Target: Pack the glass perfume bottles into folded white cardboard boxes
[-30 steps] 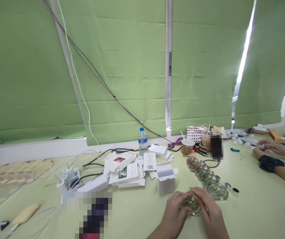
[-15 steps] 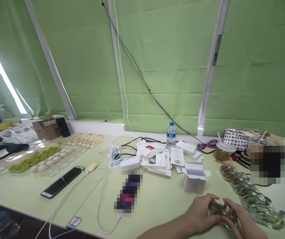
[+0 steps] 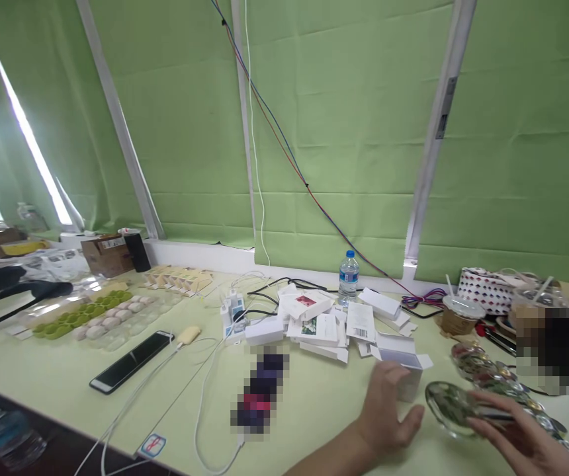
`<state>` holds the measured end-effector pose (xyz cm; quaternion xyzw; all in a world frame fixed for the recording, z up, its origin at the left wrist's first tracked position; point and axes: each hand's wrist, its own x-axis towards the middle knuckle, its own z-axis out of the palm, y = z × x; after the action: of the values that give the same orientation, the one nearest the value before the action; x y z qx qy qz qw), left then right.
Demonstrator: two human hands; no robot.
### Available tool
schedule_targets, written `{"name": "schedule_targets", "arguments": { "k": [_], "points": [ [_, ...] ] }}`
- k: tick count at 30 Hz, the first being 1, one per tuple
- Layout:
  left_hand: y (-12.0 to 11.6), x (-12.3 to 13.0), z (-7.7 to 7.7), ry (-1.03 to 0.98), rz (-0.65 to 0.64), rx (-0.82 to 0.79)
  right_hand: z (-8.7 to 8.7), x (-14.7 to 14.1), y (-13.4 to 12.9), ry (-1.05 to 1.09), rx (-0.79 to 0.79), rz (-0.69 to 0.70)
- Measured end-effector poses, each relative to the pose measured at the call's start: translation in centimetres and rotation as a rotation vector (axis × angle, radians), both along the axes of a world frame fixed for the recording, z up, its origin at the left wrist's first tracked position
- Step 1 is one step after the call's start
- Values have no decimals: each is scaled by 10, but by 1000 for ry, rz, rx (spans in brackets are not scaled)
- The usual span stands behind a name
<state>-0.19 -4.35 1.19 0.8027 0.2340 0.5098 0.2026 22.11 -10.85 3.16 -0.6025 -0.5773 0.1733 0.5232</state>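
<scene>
In my right hand (image 3: pixel 525 430) is a round, clear, shiny piece with a green leafy pattern (image 3: pixel 448 406), pinched at its right side and tilted up. Its exact kind is not plain. My left hand (image 3: pixel 386 413) has its fingers apart and holds nothing. It overlaps the lower left of a white carton (image 3: pixel 411 380) with raised flaps; whether it touches the carton I cannot tell. Beyond my right hand, a row of similar shiny pieces (image 3: pixel 497 380) with green and red patterns runs along the table, partly hidden by that hand.
Flat white boxes (image 3: pixel 317 327) lie piled near a water bottle (image 3: pixel 349 277). Left of them are a power strip (image 3: pixel 233 317), a phone (image 3: pixel 133 360), white cables and an egg tray (image 3: pixel 61 320). A drink cup (image 3: pixel 460 314) stands at the back right.
My left hand has let go of the round piece and moved left and up to the carton. My right hand now holds the piece alone, tilted up. The view has shifted slightly.
</scene>
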Motion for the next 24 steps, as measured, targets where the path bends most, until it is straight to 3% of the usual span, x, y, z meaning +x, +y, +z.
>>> {"name": "schedule_targets", "arguments": {
  "k": [4, 6, 9, 12, 17, 21, 24],
  "points": [
    [16, -24, 7, -134, 258, 270, 29, -23, 32, 217, 173, -146],
    [26, -33, 10, -122, 275, 262, 43, -35, 50, 259, 273, -116],
    [37, -39, 16, -74, 199, 133, 54, -49, 73, 246, 357, -19],
    [40, -35, 19, -36, 91, -73, 49, -56, 84, 200, 350, 81],
    [37, -23, 8, -74, -37, -414, 23, -57, 87, 166, 313, 192],
    [40, -18, 1, -81, -45, -502, 10, -53, 87, 152, 294, 193],
    [41, -18, 2, -44, -39, -519, 13, -50, 85, 144, 260, 152]
  ]
}}
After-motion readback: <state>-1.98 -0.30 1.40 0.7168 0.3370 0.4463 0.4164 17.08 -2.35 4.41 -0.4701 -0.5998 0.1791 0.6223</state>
